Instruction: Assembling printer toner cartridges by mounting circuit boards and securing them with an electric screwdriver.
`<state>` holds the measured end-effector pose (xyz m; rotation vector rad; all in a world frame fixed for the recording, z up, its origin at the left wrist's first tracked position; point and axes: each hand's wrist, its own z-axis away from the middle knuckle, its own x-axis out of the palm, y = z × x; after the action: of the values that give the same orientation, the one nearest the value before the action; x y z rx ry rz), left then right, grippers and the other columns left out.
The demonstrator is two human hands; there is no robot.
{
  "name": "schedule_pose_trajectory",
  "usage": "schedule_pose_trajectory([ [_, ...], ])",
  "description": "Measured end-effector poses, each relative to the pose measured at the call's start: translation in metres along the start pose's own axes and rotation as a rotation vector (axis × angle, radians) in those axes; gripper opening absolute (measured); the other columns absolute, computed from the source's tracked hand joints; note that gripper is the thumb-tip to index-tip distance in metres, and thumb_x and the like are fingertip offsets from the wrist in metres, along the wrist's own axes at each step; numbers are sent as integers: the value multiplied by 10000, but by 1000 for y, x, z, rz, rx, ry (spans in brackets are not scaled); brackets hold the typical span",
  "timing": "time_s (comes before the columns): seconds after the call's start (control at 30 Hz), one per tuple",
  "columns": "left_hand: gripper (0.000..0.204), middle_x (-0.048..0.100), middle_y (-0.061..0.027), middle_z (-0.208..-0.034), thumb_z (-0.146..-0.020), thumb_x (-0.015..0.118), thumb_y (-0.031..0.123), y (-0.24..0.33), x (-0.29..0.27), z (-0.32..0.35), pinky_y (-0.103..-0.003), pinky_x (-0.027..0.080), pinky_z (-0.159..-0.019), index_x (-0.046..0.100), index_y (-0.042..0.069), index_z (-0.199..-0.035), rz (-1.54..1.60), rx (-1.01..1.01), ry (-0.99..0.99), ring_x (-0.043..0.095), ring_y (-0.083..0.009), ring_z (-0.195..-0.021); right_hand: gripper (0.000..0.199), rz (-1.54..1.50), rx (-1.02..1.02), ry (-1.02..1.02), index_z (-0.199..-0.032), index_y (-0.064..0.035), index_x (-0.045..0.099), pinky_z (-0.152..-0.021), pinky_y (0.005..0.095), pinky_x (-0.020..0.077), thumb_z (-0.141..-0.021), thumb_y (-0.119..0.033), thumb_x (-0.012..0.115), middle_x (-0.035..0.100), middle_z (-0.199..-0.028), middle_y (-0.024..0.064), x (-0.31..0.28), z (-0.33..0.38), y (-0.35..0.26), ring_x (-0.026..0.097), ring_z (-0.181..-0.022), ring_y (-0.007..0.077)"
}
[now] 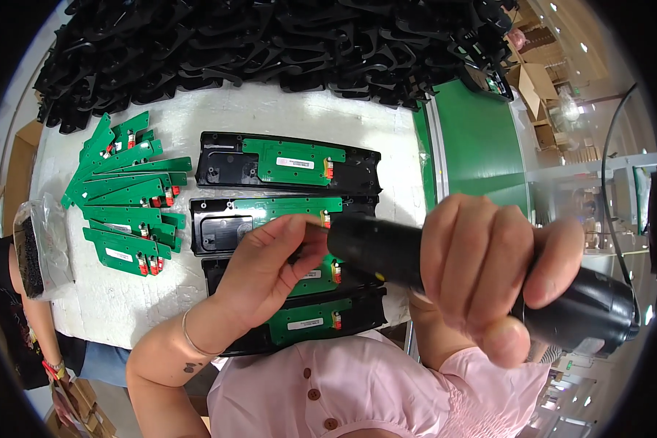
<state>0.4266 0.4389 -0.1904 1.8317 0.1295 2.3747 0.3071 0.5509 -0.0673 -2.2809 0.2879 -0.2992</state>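
Note:
My right hand [489, 266] is wrapped round a black electric screwdriver [379, 248], held level above the work with its nose pointing left. At that nose, my left hand [263, 274] has thumb and fingers pinched together; whatever is between them is too small to make out. Below lie several long black plastic housings [223, 164] in a column, each with a green circuit board [306, 162] laid in it. The boards carry white labels and a red connector [329, 169] at the right end. My hands and the screwdriver partly cover the middle housings.
Loose green circuit boards [124, 191] lie fanned out on the left of the white table top [160, 306]. A large pile of black plastic parts [270, 47] fills the far side. A clear bag [47, 248] of small dark pieces sits at the left edge, near another person's arm [40, 321]. A green surface [482, 153] adjoins on the right.

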Motion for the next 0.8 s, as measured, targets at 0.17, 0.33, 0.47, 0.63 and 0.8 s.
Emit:
schedule_pose_trajectory([
  [0.17,477,474,-237,-1198,-952,345,324,-4,8,3,-367,388,-992,421,-75,-1202,-89,-128,136,474,-329,-1127,245,170,-4,306,-964,-54,457,-509,275,349,-735,-49,542,440,-579,-4,-32,-9,45,414,-470,105],
  [0.33,372,510,-243,-1151,-955,355,221,-3,13,1,-360,441,-941,430,-67,-1179,-190,-117,65,512,-342,-1084,203,219,86,548,-860,25,463,-473,265,394,-668,49,522,485,-600,47,-70,-17,67,453,-465,131],
  [0.47,253,577,-185,-1026,-948,383,183,-1,5,4,-320,507,-823,507,-2,-1068,-169,-83,-13,584,-286,-971,200,250,128,523,-856,26,464,-479,262,394,-664,52,515,498,-604,53,-73,-17,76,463,-470,129],
  [0.63,193,613,-118,-940,-914,477,149,2,6,7,-265,514,-751,535,25,-1049,-279,-85,-43,617,-202,-877,193,247,145,523,-847,24,465,-481,258,393,-664,54,519,495,-595,53,-76,-17,80,466,-471,127],
  [0.8,165,626,-82,-923,-864,561,107,2,11,6,-233,510,-730,588,28,-1007,-308,-43,112,615,-146,-828,131,224,167,506,-781,16,477,-468,255,388,-664,53,525,493,-585,57,-78,-20,82,469,-461,128],
])
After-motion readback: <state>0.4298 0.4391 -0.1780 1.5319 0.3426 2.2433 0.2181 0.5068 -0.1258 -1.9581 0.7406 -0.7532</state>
